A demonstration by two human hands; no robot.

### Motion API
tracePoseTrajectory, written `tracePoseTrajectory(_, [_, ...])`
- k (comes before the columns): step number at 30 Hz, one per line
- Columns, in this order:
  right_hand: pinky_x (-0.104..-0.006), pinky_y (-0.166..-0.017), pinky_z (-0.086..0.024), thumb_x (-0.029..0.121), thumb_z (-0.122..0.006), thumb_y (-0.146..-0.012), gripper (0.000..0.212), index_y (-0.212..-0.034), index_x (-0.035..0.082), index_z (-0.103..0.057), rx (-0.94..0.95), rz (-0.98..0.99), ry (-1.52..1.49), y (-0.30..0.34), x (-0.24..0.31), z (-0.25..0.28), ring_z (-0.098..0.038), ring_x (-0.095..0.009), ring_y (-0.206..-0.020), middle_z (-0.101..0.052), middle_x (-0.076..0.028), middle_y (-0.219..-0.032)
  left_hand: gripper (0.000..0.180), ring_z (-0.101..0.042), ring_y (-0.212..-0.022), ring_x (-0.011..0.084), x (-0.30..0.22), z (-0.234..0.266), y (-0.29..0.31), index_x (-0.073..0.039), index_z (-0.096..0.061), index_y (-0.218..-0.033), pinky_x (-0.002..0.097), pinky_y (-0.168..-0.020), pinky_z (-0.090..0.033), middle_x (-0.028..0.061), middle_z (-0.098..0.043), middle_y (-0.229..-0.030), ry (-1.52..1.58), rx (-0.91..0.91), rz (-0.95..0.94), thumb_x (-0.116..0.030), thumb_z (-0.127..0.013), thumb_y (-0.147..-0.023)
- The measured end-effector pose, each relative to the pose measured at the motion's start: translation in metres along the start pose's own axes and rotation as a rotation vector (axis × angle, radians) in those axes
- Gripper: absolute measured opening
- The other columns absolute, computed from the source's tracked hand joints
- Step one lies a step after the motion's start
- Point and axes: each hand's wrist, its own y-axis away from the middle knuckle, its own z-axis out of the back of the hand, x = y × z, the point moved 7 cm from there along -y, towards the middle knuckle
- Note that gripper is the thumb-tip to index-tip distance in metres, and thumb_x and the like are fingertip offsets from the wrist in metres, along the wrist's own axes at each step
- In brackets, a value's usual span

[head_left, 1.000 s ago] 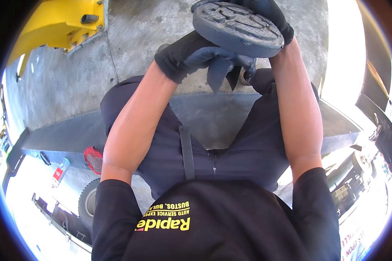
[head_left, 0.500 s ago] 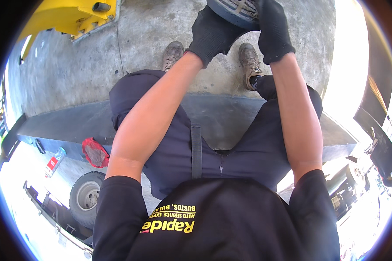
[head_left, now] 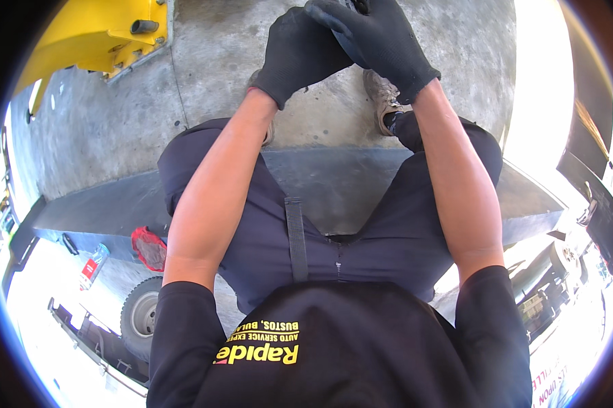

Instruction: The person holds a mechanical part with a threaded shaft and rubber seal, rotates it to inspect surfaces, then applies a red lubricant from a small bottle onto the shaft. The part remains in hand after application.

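Note:
Both my hands wear black knitted gloves and meet at the top edge of the view, above the floor between my boots. My left hand (head_left: 301,56) has its fingers bent inward, their tips hidden behind the other hand. Across it reaches my right hand (head_left: 378,47), its fingers curled over the top. A small piece of a dark object (head_left: 353,4) shows between them at the picture's edge. Gloves and frame edge hide the rest of it, so its kind cannot be made out.
I sit on a dark bench (head_left: 334,180) above a concrete floor (head_left: 204,41). A yellow metal machine base (head_left: 109,34) stands far left. Behind the bench lie a red and grey cloth item (head_left: 148,249), a bottle with a red label (head_left: 93,266) and a wheel (head_left: 142,316).
My right hand has moved left and over my left hand. The round, dark-rimmed part with a ribbed, pale inside, visible earlier, is now almost wholly covered. The view has shifted slightly.

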Motion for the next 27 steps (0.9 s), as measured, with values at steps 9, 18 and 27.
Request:
tracePoseTrajectory(9, [-0.0409, -0.103, -0.055, 0.027, -0.088, -0.088, 0.057, -0.14, 0.009, -0.074, 0.258, 0.332, -0.085, 0.008, 0.011, 0.009, -0.071, -0.028, -0.113, -0.072, -0.015, -0.119, 0.041, -0.075, -0.112, 0.0211, 0.047, -0.031, 0.026, -0.003, -0.068, -0.14, 0.0385, -0.099, -0.062, 0.0114, -0.077, -0.125, 0.705, 0.463, 0.206, -0.024, -0.076, -0.105])
tracePoseTrajectory(18, [-0.0399, -0.1, -0.058, 0.018, -0.082, -0.094, 0.045, -0.135, 0.002, -0.073, 0.192, 0.17, -0.259, -0.006, -0.004, 0.0, -0.074, -0.028, -0.11, -0.073, -0.019, -0.125, 0.036, -0.077, -0.097, 0.0313, -0.004, -0.017, 0.007, -0.006, -0.074, -0.114, 0.0429, -0.088, -0.061, 0.0137, -0.079, -0.104, 0.387, 0.022, 0.021, -0.03, -0.086, -0.09])
tracePoseTrajectory(27, [-0.0464, -0.1, -0.058, 0.015, -0.074, -0.099, 0.03, -0.125, -0.001, -0.075, -0.083, 0.761, 0.236, -0.005, -0.002, -0.008, -0.072, -0.042, -0.108, -0.074, -0.024, -0.117, 0.04, -0.073, -0.082, 0.0236, -0.021, 0.01, -0.003, -0.004, -0.07, -0.124, 0.044, -0.08, -0.06, 0.0105, -0.076, -0.104, -0.344, 0.072, 0.169, -0.024, -0.086, -0.094])
